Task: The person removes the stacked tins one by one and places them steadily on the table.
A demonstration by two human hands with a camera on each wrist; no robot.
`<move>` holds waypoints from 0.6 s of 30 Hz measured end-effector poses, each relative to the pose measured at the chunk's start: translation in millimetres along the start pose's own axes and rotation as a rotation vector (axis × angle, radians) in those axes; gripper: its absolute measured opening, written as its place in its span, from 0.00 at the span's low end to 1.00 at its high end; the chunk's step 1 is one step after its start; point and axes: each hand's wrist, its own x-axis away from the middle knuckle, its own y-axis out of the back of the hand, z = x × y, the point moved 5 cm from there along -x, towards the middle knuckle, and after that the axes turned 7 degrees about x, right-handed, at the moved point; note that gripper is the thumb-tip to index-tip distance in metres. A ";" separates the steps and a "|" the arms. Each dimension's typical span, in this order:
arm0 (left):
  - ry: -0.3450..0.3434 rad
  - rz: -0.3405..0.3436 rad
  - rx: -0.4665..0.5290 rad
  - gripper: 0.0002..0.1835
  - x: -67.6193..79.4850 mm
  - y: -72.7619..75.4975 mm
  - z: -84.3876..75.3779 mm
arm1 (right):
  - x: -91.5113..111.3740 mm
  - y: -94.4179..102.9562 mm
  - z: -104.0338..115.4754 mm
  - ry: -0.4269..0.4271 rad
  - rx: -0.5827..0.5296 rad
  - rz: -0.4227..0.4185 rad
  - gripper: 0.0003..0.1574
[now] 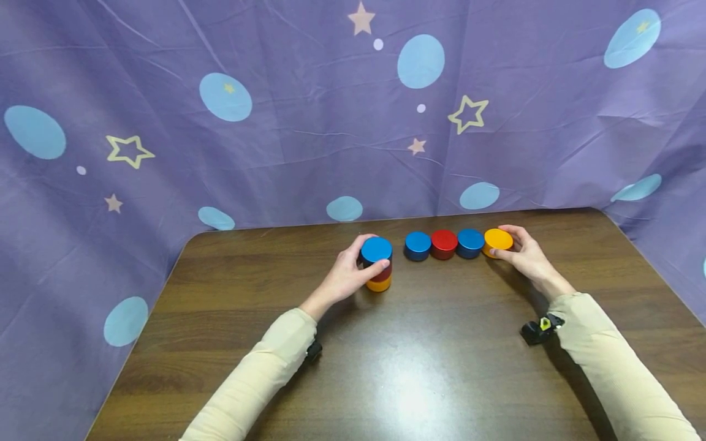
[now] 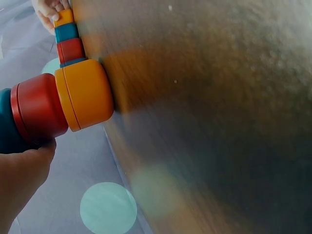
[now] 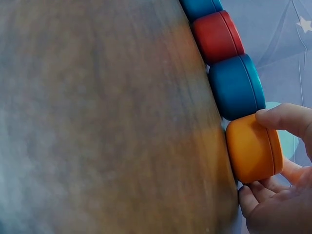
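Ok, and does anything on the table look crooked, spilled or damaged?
Nothing stands out. The three-container stack looks upright, the row of four containers runs fairly straight, and I see no damage. The bright patch on the table looks like glare, not a spill.

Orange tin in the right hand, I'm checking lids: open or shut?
Shut: the orange tin shows a flat, closed top above a lid seam.

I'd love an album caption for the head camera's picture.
Left hand grips a blue-topped stack of containers; right hand holds the orange container ending a row of four.
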 end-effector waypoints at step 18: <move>0.014 0.001 -0.003 0.27 -2.1 2.0 1.6 | -1.6 0.5 4.7 0.004 0.021 0.026 0.46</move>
